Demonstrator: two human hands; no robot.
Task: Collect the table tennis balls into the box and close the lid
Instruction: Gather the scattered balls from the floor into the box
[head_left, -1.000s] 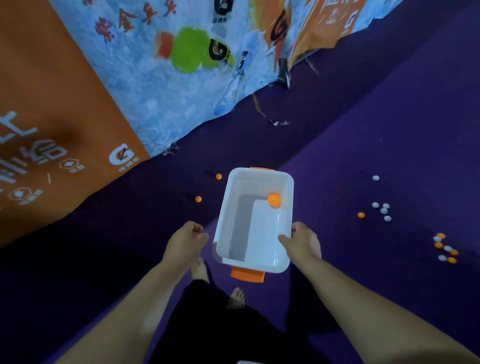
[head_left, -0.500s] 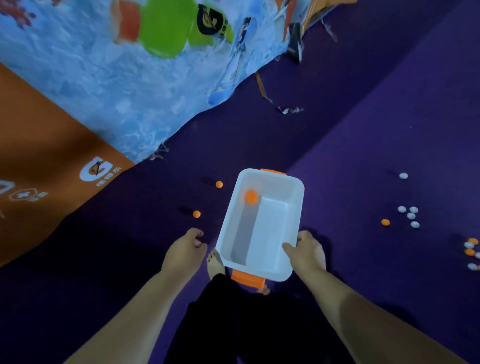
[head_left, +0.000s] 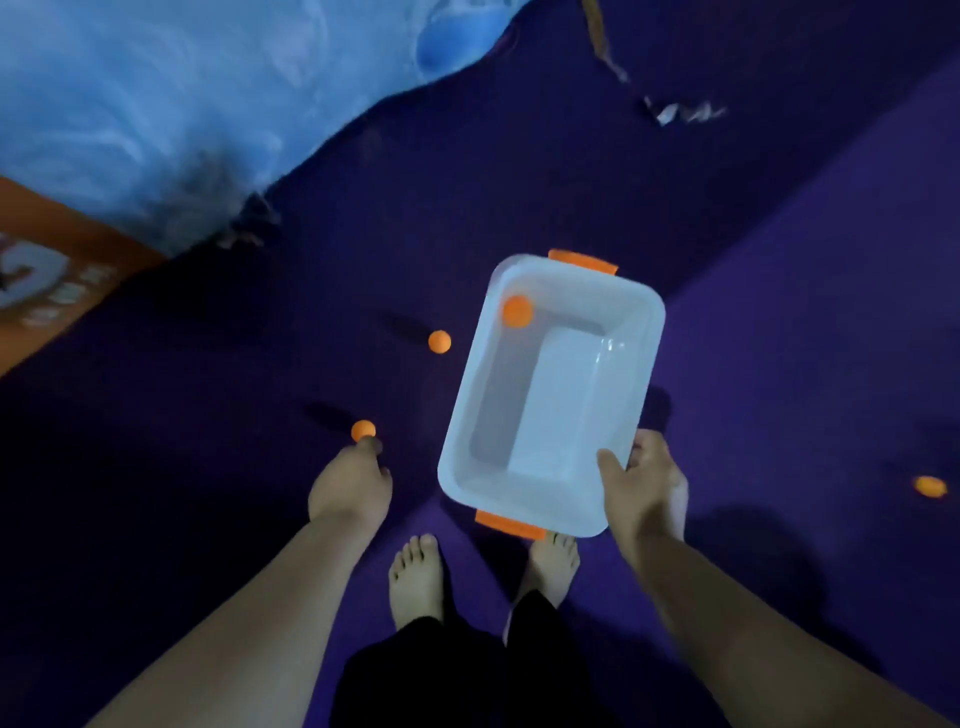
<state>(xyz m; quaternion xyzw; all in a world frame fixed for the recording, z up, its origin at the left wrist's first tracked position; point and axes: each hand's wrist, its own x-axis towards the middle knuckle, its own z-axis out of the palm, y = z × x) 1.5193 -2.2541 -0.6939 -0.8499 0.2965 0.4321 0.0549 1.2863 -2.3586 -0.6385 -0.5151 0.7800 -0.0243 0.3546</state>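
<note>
The right hand (head_left: 641, 483) has its grip clamped on the near right rim of the white plastic box (head_left: 480, 395), which has one orange table tennis ball (head_left: 517, 310) in its far left corner. The left hand (head_left: 350, 483), fingers curled, reaches a second orange ball (head_left: 363, 431) on the purple floor (head_left: 779, 364). I cannot tell whether that grip holds it.

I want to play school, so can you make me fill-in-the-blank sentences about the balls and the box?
The white box holds ___ orange ball.
The ___ hand grips the box's rim.
Counting the ball by the left hand, ___ balls lie on the purple floor.
Missing words: one, right, three.
</note>
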